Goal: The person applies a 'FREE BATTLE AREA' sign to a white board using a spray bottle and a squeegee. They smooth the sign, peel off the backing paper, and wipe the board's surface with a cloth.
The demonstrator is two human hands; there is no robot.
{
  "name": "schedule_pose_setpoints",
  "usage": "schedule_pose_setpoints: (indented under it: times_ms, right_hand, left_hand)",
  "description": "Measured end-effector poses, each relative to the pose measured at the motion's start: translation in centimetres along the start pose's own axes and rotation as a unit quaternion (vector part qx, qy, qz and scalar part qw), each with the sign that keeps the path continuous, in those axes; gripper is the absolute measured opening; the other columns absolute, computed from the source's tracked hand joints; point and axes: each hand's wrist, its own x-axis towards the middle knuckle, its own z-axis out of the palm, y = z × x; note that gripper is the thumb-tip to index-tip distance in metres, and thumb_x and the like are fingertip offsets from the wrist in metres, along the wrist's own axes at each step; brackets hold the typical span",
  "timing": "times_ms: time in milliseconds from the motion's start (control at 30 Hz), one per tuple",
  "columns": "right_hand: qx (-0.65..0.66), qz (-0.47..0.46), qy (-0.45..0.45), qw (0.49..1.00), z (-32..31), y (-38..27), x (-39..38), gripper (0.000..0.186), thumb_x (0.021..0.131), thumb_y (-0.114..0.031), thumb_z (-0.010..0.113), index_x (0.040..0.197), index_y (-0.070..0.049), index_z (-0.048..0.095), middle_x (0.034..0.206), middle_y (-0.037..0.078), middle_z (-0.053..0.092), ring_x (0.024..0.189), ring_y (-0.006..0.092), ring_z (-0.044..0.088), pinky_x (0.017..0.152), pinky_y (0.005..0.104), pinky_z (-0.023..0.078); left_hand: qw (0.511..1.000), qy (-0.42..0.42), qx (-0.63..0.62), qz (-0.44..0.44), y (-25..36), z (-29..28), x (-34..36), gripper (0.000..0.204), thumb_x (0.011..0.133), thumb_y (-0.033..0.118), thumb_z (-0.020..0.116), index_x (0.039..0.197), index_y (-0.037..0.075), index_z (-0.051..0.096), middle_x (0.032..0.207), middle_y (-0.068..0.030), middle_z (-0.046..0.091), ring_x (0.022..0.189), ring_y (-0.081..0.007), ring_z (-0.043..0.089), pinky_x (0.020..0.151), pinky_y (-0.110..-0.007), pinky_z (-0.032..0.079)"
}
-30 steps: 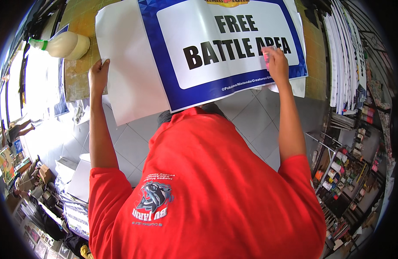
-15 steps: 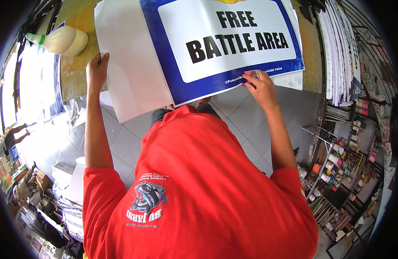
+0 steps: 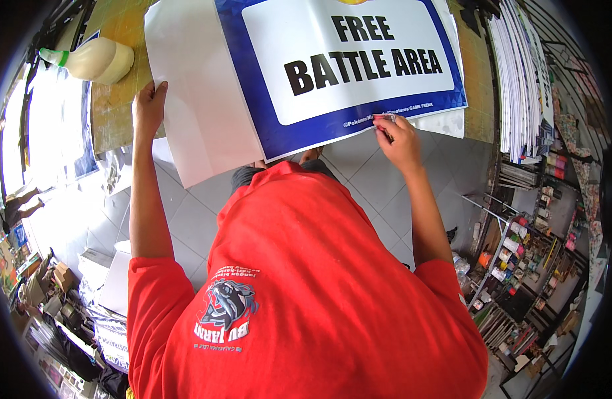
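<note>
Sheet (image 3: 198, 100) pinched in left grip (image 3: 148, 106); right grip (image 3: 400, 139) (over poster (image 3: 346, 86)) clasps red object (image 3: 384, 118).

The poster (image 3: 349, 73) looks like smooth paper or film with a soft gloss. The white sheet (image 3: 203, 100) beside it is smooth and matt, like paper. The bottle (image 3: 101, 61) is translucent plastic. The desk (image 3: 116, 120) has a worn, blotchy surface. The shirt (image 3: 332, 266) is matt cloth, softly creased. The floor (image 3: 196, 229) is smooth tile with a slight sheen.
</note>
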Motion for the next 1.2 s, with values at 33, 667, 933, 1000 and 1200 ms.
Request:
schedule_pose_setpoints:
  times_ms: [33,667,933,1000,1200]
  right_hand:
    - [0.084,0.073,0.025,0.994,0.0,0.1,0.1,0.022,0.078,-0.004,0.069,0.099,-0.011,0.07,0.093,0.008,0.066,0.078,0.0258,0.063,0.07,0.0331,0.052]
    - [-0.079,-0.051,0.003,0.996,-0.9,1.4,3.3,0.033,0.082,0.007,0.053,0.111,-0.005,0.063,0.108,0.01,0.067,0.097,0.0319,0.062,0.091,0.0415,0.046]
    - [0.0,0.028,0.068,0.997,-1.4,-1.1,-0.6,0.043,0.085,0.01,0.048,0.123,-0.006,0.058,0.115,0.018,0.062,0.102,0.035,0.062,0.09,0.0398,0.048]
    - [-0.071,0.031,0.045,0.996,-1.6,-2.1,-1.2,0.042,0.083,0.01,0.049,0.121,-0.007,0.06,0.114,0.015,0.063,0.1,0.0336,0.063,0.089,0.0393,0.049]
    - [-0.068,-0.004,0.039,0.997,-0.1,-3.4,-1.2,0.032,0.074,-0.004,0.073,0.104,-0.01,0.07,0.106,0.006,0.066,0.095,0.0266,0.064,0.083,0.0352,0.049]
  left_hand:
    - [1.0,-0.002,-0.003,-0.004,0.0,0.0,0.0,0.038,0.09,0.029,0.061,0.071,-0.001,0.048,0.057,-0.0075,0.036,0.054,-0.0144,0.032,0.052,-0.033,0.034]
    - [0.884,-0.095,-0.425,-0.171,6.5,-3.3,-0.6,0.037,0.095,0.023,0.058,0.118,-0.006,0.056,0.106,-0.012,0.065,0.091,-0.0164,0.065,0.078,-0.028,0.053]
    - [0.765,-0.258,-0.576,-0.128,9.3,-4.7,6.1,0.039,0.094,0.027,0.059,0.116,-0.006,0.055,0.103,-0.013,0.064,0.091,-0.0179,0.065,0.078,-0.031,0.054]
    - [0.749,-0.161,-0.626,-0.146,20.2,-3.6,4.3,0.014,0.094,0.014,0.057,0.09,0.001,0.059,0.072,-0.005,0.066,0.06,-0.0111,0.065,0.051,-0.017,0.053]
    - [0.753,-0.17,-0.628,-0.097,21.6,-3.3,6.7,0.017,0.096,0.014,0.052,0.082,0.004,0.051,0.06,-0.0022,0.055,0.052,-0.0105,0.058,0.049,-0.019,0.054]
